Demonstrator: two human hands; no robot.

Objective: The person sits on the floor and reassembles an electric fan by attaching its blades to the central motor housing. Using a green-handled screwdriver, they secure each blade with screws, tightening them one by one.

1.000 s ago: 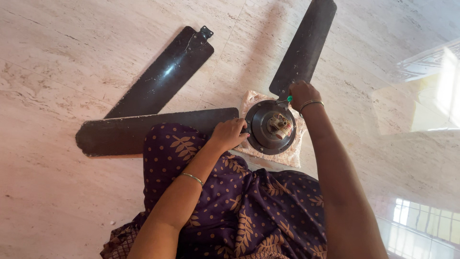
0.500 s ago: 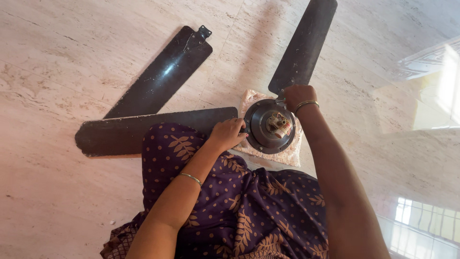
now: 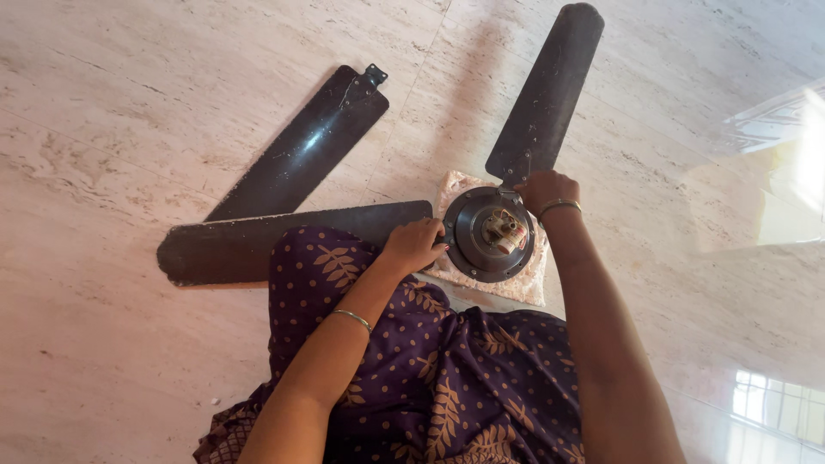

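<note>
Left fingers (image 3: 427, 234) curled on fan motor hub (image 3: 490, 234) rim at 9 o'clock; right hand (image 3: 544, 189) fisted at 1 o'clock blade joint (image 3: 507, 182), tool hidden. Hub sits on cloth (image 3: 524, 288) on floor (image 3: 129, 129). Likely working the blade screw; calls for steady hub.

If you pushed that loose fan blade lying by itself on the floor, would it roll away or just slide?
The loose blade would probably slide, not roll: it lies flat and thin on the polished stone floor, which looks slick. It likely stays stiff when lifted, since it looks like rigid painted sheet. The metal bracket at its end might scrape the floor.
</note>
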